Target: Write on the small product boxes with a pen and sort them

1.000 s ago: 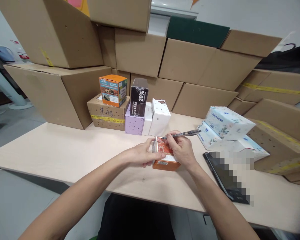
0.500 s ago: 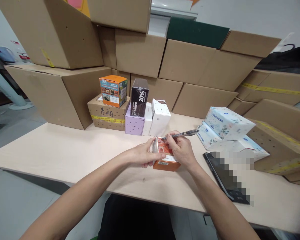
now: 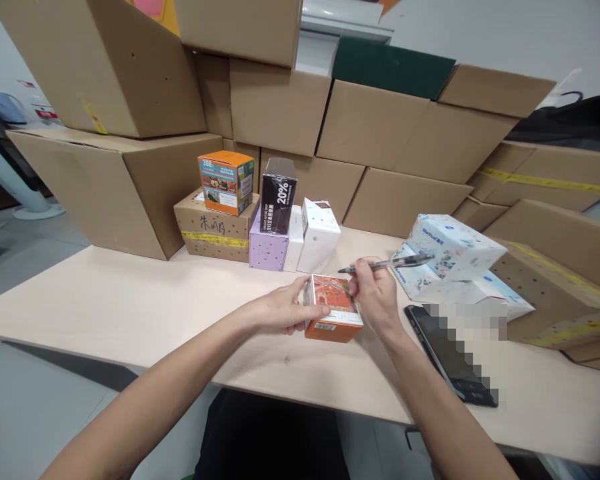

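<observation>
A small orange and white box (image 3: 336, 303) with a printed picture on its upper face is tilted toward me over the table. My left hand (image 3: 285, 308) grips its left side, the thumb lying across the front edge. In my right hand (image 3: 377, 293) is a pen (image 3: 395, 263), pinched between thumb and fingers. The pen's tip points left, just above the box's far edge and apart from its surface. The lower fingers of my right hand are close to the box's right side; whether they touch it I cannot tell.
Behind stand a purple box (image 3: 269, 250), a black box (image 3: 279, 197), a white box (image 3: 321, 233) and an orange box (image 3: 227, 183) on a small carton (image 3: 215, 230). Tissue packs (image 3: 455, 243) and a black tablet-like device (image 3: 447, 357) lie right. Large cartons (image 3: 380, 127) wall the back.
My right hand has moved right with the pen, lifting its tip off the box and uncovering more of the printed face. My left hand and the box have stayed nearly still.
</observation>
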`<control>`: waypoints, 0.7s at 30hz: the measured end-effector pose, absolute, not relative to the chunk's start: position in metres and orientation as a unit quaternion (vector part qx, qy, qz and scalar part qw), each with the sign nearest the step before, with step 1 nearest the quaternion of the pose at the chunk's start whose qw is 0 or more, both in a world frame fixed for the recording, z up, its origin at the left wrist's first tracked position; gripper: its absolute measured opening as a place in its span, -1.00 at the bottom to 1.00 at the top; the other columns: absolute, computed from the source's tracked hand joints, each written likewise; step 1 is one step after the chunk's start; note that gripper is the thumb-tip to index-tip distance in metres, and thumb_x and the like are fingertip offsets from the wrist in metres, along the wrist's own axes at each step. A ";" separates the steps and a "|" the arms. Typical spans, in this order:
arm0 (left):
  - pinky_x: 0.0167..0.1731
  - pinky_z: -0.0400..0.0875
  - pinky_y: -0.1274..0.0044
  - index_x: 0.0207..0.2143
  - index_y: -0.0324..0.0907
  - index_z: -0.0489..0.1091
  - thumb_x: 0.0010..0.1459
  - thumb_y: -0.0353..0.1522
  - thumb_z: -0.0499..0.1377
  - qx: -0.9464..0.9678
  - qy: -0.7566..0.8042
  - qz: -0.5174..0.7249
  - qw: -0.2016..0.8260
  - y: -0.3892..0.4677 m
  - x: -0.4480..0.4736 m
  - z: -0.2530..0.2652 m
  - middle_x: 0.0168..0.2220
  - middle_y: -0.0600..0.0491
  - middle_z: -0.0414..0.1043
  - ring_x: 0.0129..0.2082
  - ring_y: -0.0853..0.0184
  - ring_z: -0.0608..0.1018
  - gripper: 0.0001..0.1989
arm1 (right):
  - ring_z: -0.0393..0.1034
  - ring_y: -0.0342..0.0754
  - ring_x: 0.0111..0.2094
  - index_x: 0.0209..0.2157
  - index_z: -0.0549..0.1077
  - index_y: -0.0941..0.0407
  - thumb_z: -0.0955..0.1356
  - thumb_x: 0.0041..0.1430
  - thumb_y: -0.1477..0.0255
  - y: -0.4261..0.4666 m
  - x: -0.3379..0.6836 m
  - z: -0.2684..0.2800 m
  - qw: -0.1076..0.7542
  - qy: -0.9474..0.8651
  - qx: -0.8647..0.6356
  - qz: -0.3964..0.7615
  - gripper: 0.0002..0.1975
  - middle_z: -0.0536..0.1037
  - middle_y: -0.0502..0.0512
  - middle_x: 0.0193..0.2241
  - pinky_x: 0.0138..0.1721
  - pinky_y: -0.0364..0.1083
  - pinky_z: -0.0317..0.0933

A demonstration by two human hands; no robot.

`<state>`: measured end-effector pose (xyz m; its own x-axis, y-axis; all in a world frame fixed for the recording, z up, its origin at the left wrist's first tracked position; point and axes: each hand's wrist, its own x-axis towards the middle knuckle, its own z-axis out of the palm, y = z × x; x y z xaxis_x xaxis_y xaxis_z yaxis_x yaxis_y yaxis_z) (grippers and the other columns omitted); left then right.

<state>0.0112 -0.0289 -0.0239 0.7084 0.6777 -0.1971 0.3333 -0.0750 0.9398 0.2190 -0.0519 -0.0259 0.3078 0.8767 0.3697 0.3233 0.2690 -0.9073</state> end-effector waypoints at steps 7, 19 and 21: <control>-0.63 0.31 0.61 0.31 -0.10 0.04 0.10 0.04 0.23 0.713 0.364 0.153 0.579 -0.027 0.012 -0.027 -0.52 0.14 0.42 -0.61 0.41 0.43 -0.15 | 0.40 -0.07 -0.52 -0.25 0.37 0.10 0.19 0.27 0.21 -0.039 0.269 -0.028 0.234 -0.604 -0.744 0.162 -0.73 0.53 0.05 -0.51 -0.44 -0.13 0.16; -0.65 0.30 0.62 0.39 -0.14 -0.12 0.12 0.09 0.19 0.689 0.416 0.190 0.562 -0.024 0.016 -0.038 -0.57 0.15 0.43 -0.64 0.39 0.43 -0.04 | 0.47 0.12 -0.22 -0.18 0.45 0.18 0.27 0.23 0.23 -0.044 0.264 -0.032 0.075 -0.612 -0.779 0.119 -0.68 0.58 0.34 -0.24 -0.32 -0.07 0.14; -0.64 0.31 0.61 0.39 -0.16 -0.13 0.11 0.12 0.18 0.688 0.424 0.194 0.556 -0.023 0.017 -0.041 -0.56 0.13 0.45 -0.64 0.39 0.44 -0.02 | 0.47 0.16 -0.18 -0.10 0.44 0.20 0.23 0.26 0.15 -0.052 0.265 -0.020 0.079 -0.599 -0.790 0.110 -0.58 0.58 0.35 -0.22 -0.28 -0.04 0.18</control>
<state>0.0174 -0.0229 -0.0407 0.5652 0.7991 -0.2049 0.3683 -0.0222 0.9294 0.2654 -0.0521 -0.0200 0.2594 0.9625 -0.0792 0.9278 -0.2711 -0.2565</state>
